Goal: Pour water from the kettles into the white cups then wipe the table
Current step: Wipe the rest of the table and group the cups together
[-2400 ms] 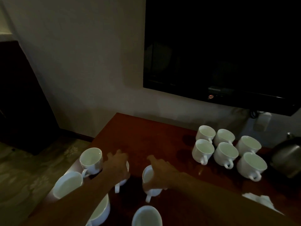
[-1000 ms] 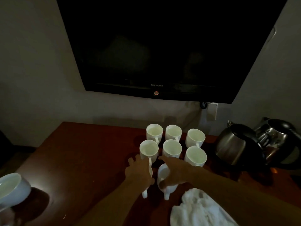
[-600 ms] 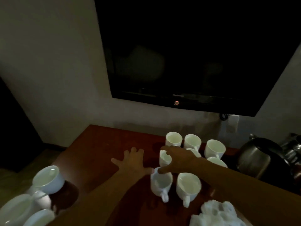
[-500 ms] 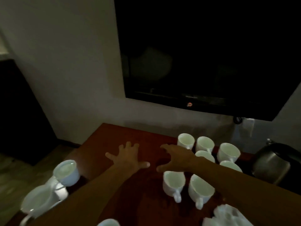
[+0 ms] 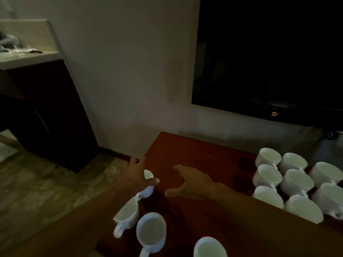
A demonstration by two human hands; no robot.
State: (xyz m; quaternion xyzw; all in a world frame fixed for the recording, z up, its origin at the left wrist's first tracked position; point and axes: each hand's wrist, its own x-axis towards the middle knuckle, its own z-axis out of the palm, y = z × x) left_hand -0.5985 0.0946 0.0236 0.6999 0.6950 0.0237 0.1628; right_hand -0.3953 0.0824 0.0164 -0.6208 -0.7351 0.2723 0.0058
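White cups [image 5: 297, 181] stand in two groups on the reddish-brown desk [image 5: 194, 151]. The bigger group, eight cups close together in rows, is to the right of the right hand [image 5: 193, 182] and well apart from it. The right forearm [image 5: 259, 219] passes in front of the nearest ones. In the dim light it cannot be told whether they hold water.

The smaller group is around the left hand [image 5: 138, 175], near the left edge of the desk. One cup [image 5: 148, 191] sits directly under this hand, so only a part of its rim and its round side show. Whether the palm touches it cannot be told. A second cup [image 5: 128, 213] lies nearer to the person, beside the left forearm [image 5: 83, 219], and a third cup [image 5: 151, 231] stands just beside it. A fourth cup [image 5: 209, 247] is cut by the lower border.

The left hand is spread, with straight fingers and the thumb stretched toward the right hand. The right hand has its fingers loosely curved and its thumb held apart. It holds nothing and is over a bare part of the desk between the two groups.

Beyond the right hand a dark television [image 5: 269, 52] hangs on the pale wall [image 5: 130, 71]. Left of the left hand, off the desk, are a stone-patterned floor [image 5: 46, 182] and a dark cabinet [image 5: 46, 117].
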